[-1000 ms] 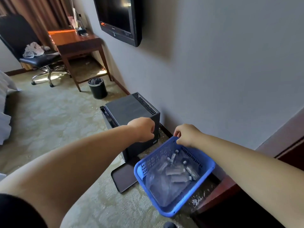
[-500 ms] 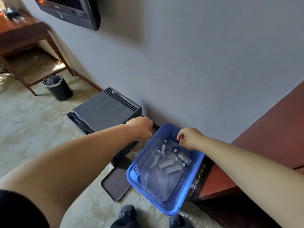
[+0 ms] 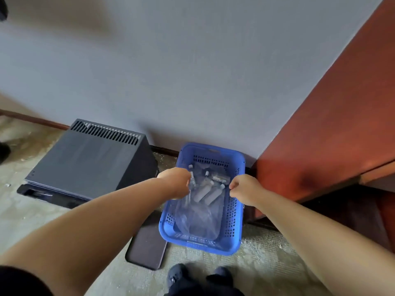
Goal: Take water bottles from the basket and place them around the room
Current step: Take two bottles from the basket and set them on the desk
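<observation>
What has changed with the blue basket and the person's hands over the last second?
The blue basket has come down from a tilted, carried position to sit level by the floor, between the black unit and the wooden cabinet. The view has swung downward, so shoes now show. The left hand and right hand stay closed at its two long rims. The bottles remain inside.

Carpet (image 3: 267, 263) under basket (image 3: 233, 212), black box (image 3: 85, 159).

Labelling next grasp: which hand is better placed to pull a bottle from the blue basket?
Likely the left hand: it sits over the clear plastic water bottles inside the blue plastic basket. The right hand is fisted at the basket's right rim.
</observation>
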Tool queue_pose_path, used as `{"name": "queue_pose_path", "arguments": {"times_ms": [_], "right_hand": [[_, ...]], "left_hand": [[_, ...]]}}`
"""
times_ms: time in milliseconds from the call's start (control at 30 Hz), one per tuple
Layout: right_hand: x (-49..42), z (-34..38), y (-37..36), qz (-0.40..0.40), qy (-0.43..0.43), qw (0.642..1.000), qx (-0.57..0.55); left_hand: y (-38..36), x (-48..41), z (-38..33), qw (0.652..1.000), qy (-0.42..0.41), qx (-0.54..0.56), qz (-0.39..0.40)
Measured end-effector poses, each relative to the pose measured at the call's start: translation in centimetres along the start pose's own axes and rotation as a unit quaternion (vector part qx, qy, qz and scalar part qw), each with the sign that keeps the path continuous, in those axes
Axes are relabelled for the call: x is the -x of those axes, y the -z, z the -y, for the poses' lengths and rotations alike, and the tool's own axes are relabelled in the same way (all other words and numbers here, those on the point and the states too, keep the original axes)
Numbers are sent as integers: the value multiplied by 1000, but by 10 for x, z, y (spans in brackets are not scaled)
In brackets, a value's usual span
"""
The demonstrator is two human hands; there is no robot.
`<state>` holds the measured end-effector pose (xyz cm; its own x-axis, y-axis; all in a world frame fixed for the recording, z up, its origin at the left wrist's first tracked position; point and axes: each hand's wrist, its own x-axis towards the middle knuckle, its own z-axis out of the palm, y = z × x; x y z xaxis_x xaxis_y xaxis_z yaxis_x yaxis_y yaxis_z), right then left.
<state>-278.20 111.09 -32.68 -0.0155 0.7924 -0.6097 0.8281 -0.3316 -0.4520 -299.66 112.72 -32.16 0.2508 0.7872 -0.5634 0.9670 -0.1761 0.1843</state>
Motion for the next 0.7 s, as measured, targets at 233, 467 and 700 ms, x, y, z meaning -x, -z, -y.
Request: {"name": "queue_pose_path", "arguments": {"times_ms": [233,467,700], "right_hand": [[-116,-73,-95,54,-43,996,60],[-315,-180,-246,77,-38,987,135],[-453,-251,-343,-13,-67,996,51]], "left_hand": [[-113,-117,27,999,41,7,23],[-313,-310,64,994,86,55,40],[-431,-451,85,1000,22,1,13]]}}
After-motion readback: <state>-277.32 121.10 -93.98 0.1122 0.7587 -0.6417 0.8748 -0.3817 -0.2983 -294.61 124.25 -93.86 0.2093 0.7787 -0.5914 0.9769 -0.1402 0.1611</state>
